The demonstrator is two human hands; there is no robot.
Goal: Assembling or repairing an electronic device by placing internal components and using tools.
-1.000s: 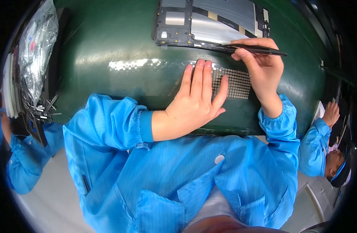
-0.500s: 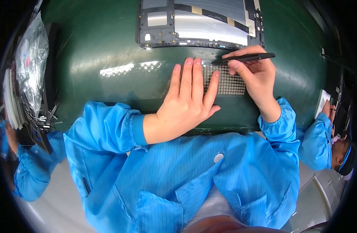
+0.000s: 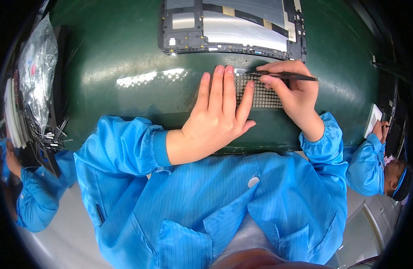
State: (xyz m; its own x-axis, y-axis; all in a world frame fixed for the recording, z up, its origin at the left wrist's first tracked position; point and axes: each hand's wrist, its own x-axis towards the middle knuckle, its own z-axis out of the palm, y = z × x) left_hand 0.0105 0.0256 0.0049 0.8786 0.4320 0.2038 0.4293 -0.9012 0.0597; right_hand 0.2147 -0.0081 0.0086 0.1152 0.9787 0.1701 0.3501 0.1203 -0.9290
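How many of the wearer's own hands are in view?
2: the left hand, palm down over the sheet of small squares, and the right hand, holding a slim dark tool near the sheet's upper edge. Neither is hidden.

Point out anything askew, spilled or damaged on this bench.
Only the small strips at far left look untidy: they lie jumbled at various angles by the crumpled clear bag, unlike the neat grid of small squares beside the left hand.

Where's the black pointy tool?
Right of centre in the head view, the right hand holds the black pointy tool, its tip near the small squares.
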